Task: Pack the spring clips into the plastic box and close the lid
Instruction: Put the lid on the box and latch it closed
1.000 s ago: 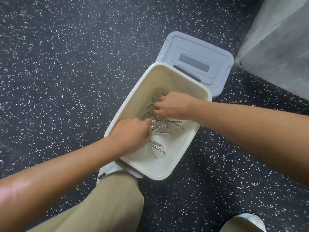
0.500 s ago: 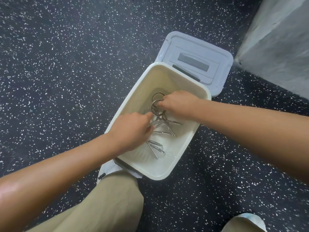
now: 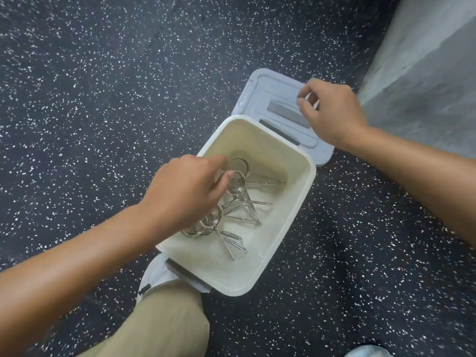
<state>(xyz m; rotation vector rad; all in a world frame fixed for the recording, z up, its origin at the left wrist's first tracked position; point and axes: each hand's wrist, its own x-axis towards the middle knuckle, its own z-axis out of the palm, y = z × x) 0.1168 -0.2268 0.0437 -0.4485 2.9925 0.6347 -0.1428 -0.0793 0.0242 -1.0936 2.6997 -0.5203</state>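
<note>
A cream plastic box stands open on the speckled floor, with several metal spring clips lying in a heap inside it. Its pale grey lid lies flat on the floor just beyond the box's far edge. My left hand hangs over the box's left side, fingertips touching the ring of a clip. My right hand hovers over the lid's right part with fingers curled and apart, holding nothing.
A grey concrete block rises at the upper right, close to the lid. My knee in beige trousers and a white shoe sit against the box's near edge. Another shoe tip shows at the bottom right.
My right hand has left the clips in the box and moved up and right to above the lid. My left hand has shifted further over the clips.
</note>
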